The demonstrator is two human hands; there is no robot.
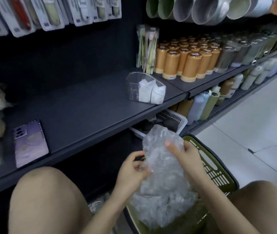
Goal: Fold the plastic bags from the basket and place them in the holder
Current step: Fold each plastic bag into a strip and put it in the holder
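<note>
A crumpled clear plastic bag (159,168) hangs between my hands above the green basket (215,173) on the floor. My left hand (132,171) pinches the bag's left edge with curled fingers. My right hand (183,154) grips its upper right side, thumb laid across the front. More crumpled plastic fills the basket below. The clear holder (134,86) stands on the dark shelf (83,107) beyond, with folded white bags (151,93) inside it.
A phone in a purple case (30,142) lies on the shelf at left. Orange rolls (190,65) stand behind the holder. A white basket (171,119) sits under the shelf. My knees flank the green basket; tiled floor (252,124) lies to the right.
</note>
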